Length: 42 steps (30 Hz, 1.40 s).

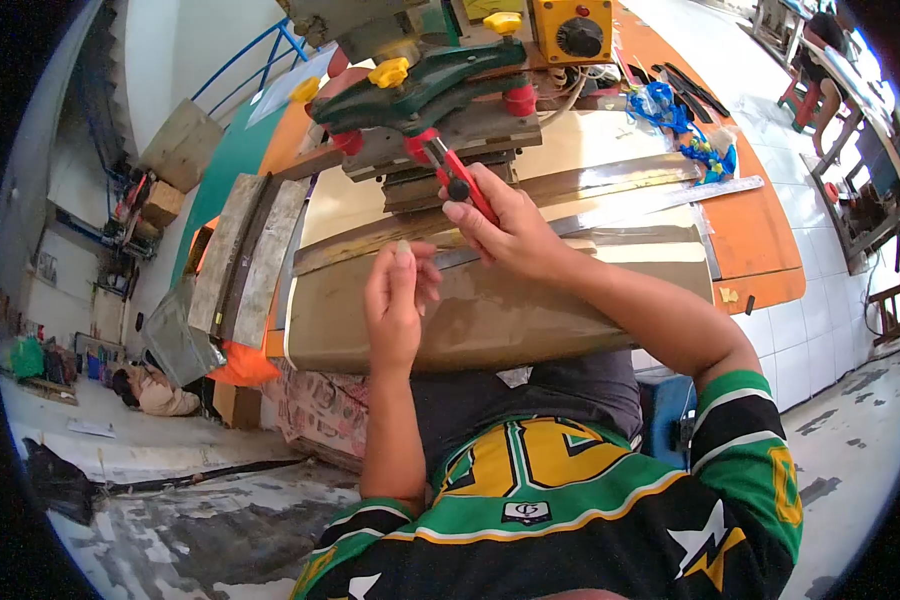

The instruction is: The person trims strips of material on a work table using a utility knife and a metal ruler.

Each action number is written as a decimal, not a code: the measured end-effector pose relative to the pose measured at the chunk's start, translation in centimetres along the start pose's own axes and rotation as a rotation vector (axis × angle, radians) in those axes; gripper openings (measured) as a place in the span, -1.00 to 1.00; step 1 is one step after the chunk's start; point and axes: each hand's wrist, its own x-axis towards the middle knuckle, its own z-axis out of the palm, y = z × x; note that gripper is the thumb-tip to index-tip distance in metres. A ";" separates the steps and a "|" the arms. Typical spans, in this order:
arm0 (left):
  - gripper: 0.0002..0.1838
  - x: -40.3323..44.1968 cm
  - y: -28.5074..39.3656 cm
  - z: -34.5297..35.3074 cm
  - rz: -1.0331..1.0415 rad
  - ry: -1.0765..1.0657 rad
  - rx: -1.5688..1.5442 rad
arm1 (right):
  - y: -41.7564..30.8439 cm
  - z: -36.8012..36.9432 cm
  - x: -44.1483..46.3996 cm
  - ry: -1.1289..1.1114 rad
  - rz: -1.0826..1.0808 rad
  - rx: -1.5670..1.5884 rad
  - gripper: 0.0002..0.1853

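My right hand (515, 225) is wrapped round a red utility knife (467, 183) with a black slider. Its blade end points up and left toward a green machine frame (435, 85) with yellow knobs and red feet. Left of the knife, my left hand (395, 300) is raised with thumb and fingers drawn together; whatever they may pinch is too small to make out. Both hands are above a glossy brown sheet (490, 315) that curves over the table's near edge. Long brown strips (610, 183) and a metal ruler (715, 191) lie across it behind my hands.
Heavy flat bars (228, 250) lie at the table's left. A yellow control box (573, 30) with a black knob stands at the back. Crumpled blue wrapping (660, 108) sits on the orange tabletop (760, 240). Other people are at far left and far right.
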 end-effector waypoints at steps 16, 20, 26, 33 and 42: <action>-0.63 3.3 -2.0 3.0 0.409 0.164 0.400 | 0.8 0.6 -0.1 -0.024 -0.383 -0.276 -0.50; -0.64 3.1 -1.6 2.5 0.438 0.196 0.526 | 1.4 0.9 -0.1 -0.050 -0.439 -0.307 -0.41; -0.66 2.9 -2.1 2.1 0.489 0.214 0.621 | 0.6 1.4 -0.9 -0.240 -0.230 -0.338 -0.22; -0.66 1.6 -1.4 1.3 0.346 0.163 0.558 | 1.5 1.8 -1.0 -0.324 -0.272 -0.323 -0.24; -0.65 1.9 -2.9 2.1 0.310 0.247 0.339 | 2.1 3.5 -1.6 -0.218 -0.281 -0.236 -0.49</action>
